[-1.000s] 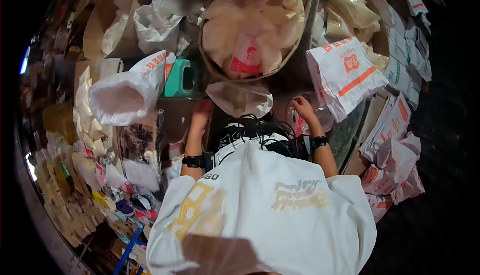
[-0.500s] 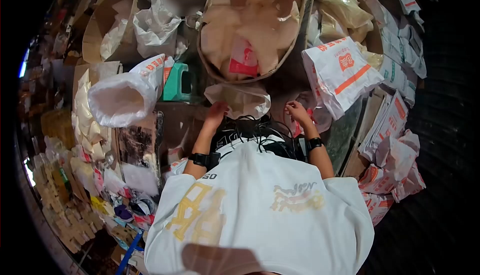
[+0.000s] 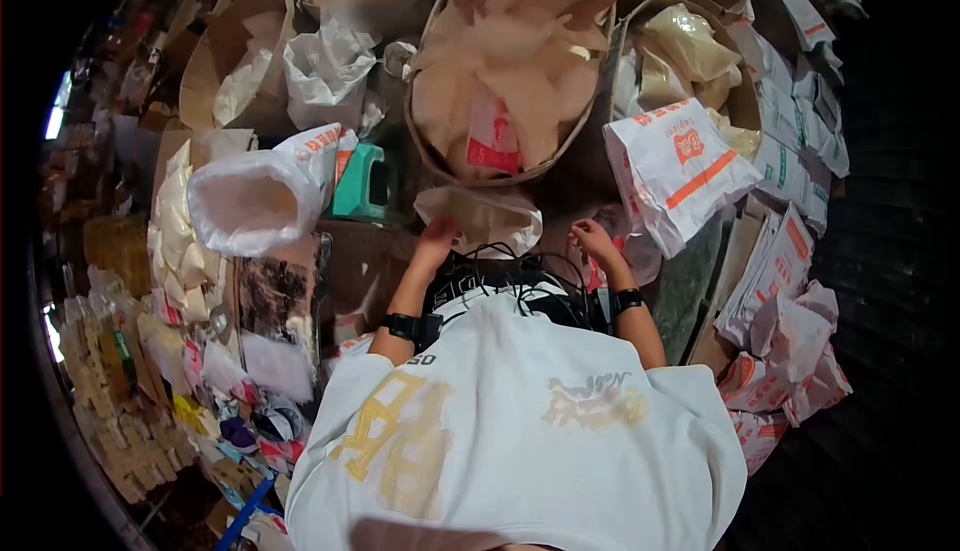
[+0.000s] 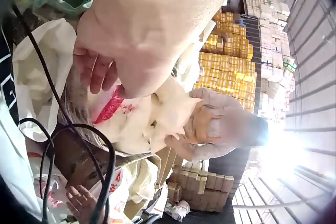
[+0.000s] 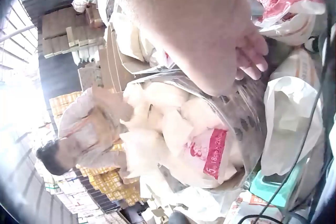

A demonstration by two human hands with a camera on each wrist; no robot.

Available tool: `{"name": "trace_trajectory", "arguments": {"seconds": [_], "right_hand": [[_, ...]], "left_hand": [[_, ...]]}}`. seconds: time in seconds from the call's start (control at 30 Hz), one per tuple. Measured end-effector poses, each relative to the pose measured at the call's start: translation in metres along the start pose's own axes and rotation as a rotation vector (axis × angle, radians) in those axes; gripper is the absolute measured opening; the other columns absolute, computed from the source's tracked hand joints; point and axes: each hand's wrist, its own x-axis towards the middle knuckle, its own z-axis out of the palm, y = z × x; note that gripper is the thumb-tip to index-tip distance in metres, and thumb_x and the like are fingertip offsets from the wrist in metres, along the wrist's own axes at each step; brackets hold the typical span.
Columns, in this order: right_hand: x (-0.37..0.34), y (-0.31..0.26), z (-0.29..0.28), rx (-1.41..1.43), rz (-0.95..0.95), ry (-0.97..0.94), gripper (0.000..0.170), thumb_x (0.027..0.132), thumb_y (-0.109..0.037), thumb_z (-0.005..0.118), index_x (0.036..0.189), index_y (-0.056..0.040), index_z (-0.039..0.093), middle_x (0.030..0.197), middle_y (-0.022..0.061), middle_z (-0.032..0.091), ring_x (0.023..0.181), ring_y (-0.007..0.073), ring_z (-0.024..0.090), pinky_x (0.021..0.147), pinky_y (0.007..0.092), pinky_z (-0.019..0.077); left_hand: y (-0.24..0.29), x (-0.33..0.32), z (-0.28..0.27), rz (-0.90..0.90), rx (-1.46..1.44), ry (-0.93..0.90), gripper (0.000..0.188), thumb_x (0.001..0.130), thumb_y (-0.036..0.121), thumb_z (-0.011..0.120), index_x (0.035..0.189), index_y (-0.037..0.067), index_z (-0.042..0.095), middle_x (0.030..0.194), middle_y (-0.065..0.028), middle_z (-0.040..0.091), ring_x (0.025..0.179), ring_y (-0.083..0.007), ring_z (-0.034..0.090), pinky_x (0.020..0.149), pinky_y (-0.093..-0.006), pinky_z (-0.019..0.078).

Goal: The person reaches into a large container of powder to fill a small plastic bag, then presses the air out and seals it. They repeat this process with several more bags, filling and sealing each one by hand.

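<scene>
A white bag [image 3: 505, 223] with its mouth spread wide sits at the person's lap. At its left edge is the left hand [image 3: 440, 236], fingers loosely bent; in the left wrist view those fingers [image 4: 97, 71] hold nothing visible. To the right of the bag, the right hand [image 3: 592, 239] hovers with relaxed fingers beside clear plastic with red print [image 3: 622, 241]. The right wrist view shows its fingers [image 5: 252, 58] loosely curled, with nothing seen between them. Ahead stands a large lined container [image 3: 420, 141] full of pale packets, with a red-and-white printed packet [image 3: 493, 139] on top.
Another person [image 4: 223, 124] reaches into the container's far side. A green plastic jug [image 3: 362, 186] and an open white sack [image 3: 255, 206] stand at left. Printed white bags [image 3: 685, 166] lie at right. Black cables [image 3: 530, 261] cross the lap.
The left hand has moved right, to the edge of the white bag. The right hand has shifted only slightly. The other person's hands have come further into view over the container.
</scene>
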Motion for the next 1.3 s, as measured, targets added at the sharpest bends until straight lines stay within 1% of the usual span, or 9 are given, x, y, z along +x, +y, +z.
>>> {"name": "trace_trajectory", "arguments": {"seconds": [0.4,0.6,0.7,0.8,0.93,0.97,1.07,1.13,1.3], "right_hand": [[0.009,-0.011,-0.005,0.046,0.04,-0.011,0.023,0.095,-0.022,0.059,0.113,-0.008,0.058,0.092,0.0036,0.067,0.071,0.01,0.062,0.061,0.0253,0.0488],[0.02,-0.012,-0.007,0.086,0.018,-0.015,0.024,0.095,-0.023,0.059,0.114,-0.0089,0.058,0.092,0.0027,0.066,0.07,0.01,0.061,0.063,0.0256,0.0492],[0.024,-0.015,-0.006,0.092,0.005,-0.024,0.024,0.095,-0.023,0.059,0.114,-0.0089,0.058,0.092,0.0028,0.066,0.071,0.0102,0.061,0.063,0.0252,0.0493],[0.025,-0.021,-0.003,0.059,0.003,-0.019,0.024,0.095,-0.022,0.06,0.114,-0.0079,0.058,0.092,0.0038,0.066,0.073,0.0101,0.061,0.064,0.025,0.0493],[0.042,-0.019,0.002,0.036,-0.07,-0.063,0.026,0.094,-0.021,0.06,0.114,-0.0054,0.058,0.093,0.0055,0.066,0.077,0.0111,0.061,0.066,0.0255,0.0504],[0.051,-0.02,0.003,-0.033,-0.135,-0.104,0.035,0.092,-0.022,0.063,0.12,-0.0018,0.054,0.095,0.0075,0.067,0.082,0.0158,0.064,0.071,0.029,0.0524],[0.077,-0.032,0.012,-0.395,-0.392,0.103,0.048,0.087,-0.027,0.068,0.122,0.0016,0.05,0.1,0.0122,0.066,0.086,0.0207,0.066,0.074,0.0316,0.0534],[0.085,-0.064,0.017,-0.362,-0.332,0.075,0.064,0.083,-0.033,0.071,0.129,0.0016,0.044,0.101,0.0144,0.067,0.087,0.0239,0.066,0.078,0.0337,0.053],[0.113,-0.131,0.062,-0.375,-0.432,0.038,0.071,0.081,-0.036,0.074,0.131,0.0036,0.043,0.11,0.0208,0.065,0.099,0.0308,0.066,0.086,0.0361,0.0523]], "left_hand": [[0.014,0.015,-0.001,0.12,-0.092,-0.035,0.023,0.094,0.021,0.056,0.106,0.002,0.063,0.086,-0.0045,0.065,0.079,-0.0142,0.061,0.073,-0.0287,0.049],[0.025,0.016,-0.005,0.069,0.004,-0.049,0.029,0.094,0.031,0.055,0.112,0.009,0.062,0.094,-0.0022,0.066,0.082,-0.0147,0.062,0.071,-0.0292,0.0439],[0.024,0.018,-0.004,0.058,0.046,-0.024,0.029,0.094,0.03,0.054,0.112,0.008,0.062,0.094,-0.0024,0.066,0.082,-0.0149,0.062,0.072,-0.0298,0.0445],[0.031,0.012,0.001,0.057,-0.049,0.026,0.017,0.091,0.015,0.057,0.1,0.002,0.062,0.082,-0.0035,0.062,0.075,-0.0131,0.057,0.069,-0.027,0.0461],[0.014,0.016,-0.005,0.047,-0.088,0.021,0.022,0.092,0.018,0.057,0.106,0.002,0.063,0.087,-0.0052,0.065,0.08,-0.0143,0.061,0.07,-0.0266,0.0463],[0.012,0.015,-0.008,0.024,-0.096,0.032,0.023,0.093,0.019,0.058,0.107,0.002,0.063,0.088,-0.0057,0.065,0.081,-0.0145,0.062,0.07,-0.0265,0.0463],[-0.016,0.021,-0.02,0.051,-0.125,0.037,0.025,0.095,0.021,0.056,0.112,0.005,0.063,0.097,-0.0043,0.066,0.085,-0.0139,0.062,0.071,-0.0265,0.0464],[-0.029,0.019,-0.027,0.03,-0.125,0.057,0.024,0.097,0.021,0.055,0.115,0.006,0.062,0.101,-0.0034,0.066,0.086,-0.0129,0.061,0.072,-0.0265,0.0468],[-0.042,0.004,-0.038,-0.04,-0.198,0.153,0.024,0.094,0.019,0.059,0.111,0.003,0.063,0.094,-0.0047,0.066,0.083,-0.0142,0.062,0.075,-0.0285,0.0489]]}}
